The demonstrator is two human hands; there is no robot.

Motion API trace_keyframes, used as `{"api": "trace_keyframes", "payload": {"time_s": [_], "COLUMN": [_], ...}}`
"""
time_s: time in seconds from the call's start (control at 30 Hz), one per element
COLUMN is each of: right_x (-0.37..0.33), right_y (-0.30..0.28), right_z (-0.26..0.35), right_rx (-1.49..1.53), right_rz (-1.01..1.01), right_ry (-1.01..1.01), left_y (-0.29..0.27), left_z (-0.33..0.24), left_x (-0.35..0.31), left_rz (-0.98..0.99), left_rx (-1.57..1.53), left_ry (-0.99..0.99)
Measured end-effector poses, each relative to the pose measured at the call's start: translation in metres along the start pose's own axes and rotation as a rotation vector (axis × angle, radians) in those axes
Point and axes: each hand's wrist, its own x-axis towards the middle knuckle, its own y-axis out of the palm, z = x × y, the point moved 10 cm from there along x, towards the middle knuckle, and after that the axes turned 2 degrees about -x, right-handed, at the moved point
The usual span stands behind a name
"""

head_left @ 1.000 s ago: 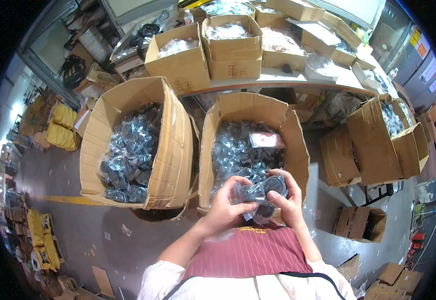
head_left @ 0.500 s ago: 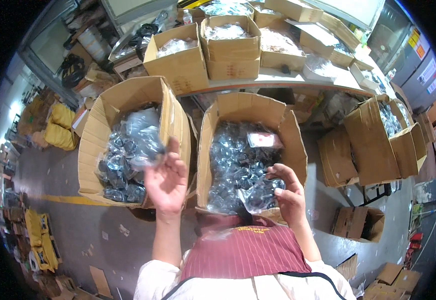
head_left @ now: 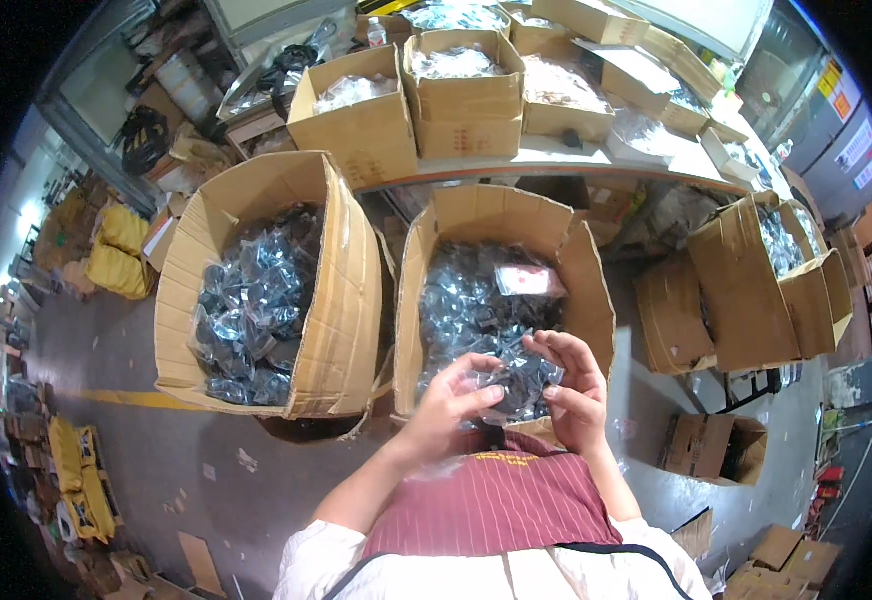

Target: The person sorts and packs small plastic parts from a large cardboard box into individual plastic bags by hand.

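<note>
Over the near edge of the middle cardboard box, a clear plastic bag with dark parts inside is between my two hands. My left hand pinches it from the left side. My right hand grips its right side with thumb and fingers curled. Many similar bags fill that box, with a white and red packet lying on top. To the left stands another tall cardboard box, holding a heap of the same kind of bags. What exactly the dark parts are, I cannot make out.
A long table at the back carries several open cartons of bagged items. Stacked cartons stand at the right, and a small open carton sits on the floor. Yellow sacks lie at the far left.
My left hand has come from beside the left box to the bag at my right hand. A blurred bag over the left box is no longer in the air there.
</note>
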Motion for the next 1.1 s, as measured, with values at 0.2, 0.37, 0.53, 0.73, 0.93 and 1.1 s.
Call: {"api": "trace_keyframes", "payload": {"time_s": [0.2,0.37,0.53,0.73,0.93,1.1], "right_x": [0.001,0.001,0.000,-0.003,-0.001,-0.002], "right_y": [-0.008,-0.008,-0.003,-0.013,-0.018,-0.021], "right_z": [-0.006,-0.016,-0.022,-0.028,-0.024,-0.021], "right_rx": [-0.104,-0.214,-0.203,-0.175,-0.095,-0.141], "right_rz": [-0.039,0.016,0.018,-0.033,-0.049,-0.126], "right_ry": [0.018,0.063,0.113,0.157,0.158,0.147], "left_y": [-0.015,-0.015,-0.013,-0.016,-0.011,-0.010], "left_z": [-0.009,0.005,0.014,0.014,0.003,-0.002], "left_x": [0.000,0.002,0.004,0.004,0.000,0.003], "left_rz": [-0.086,-0.070,-0.038,-0.061,-0.096,-0.032], "left_rx": [-0.063,-0.287,-0.369,-0.322,-0.123,0.063], "left_ry": [0.030,-0.076,-0.123,-0.105,-0.020,0.096]}}
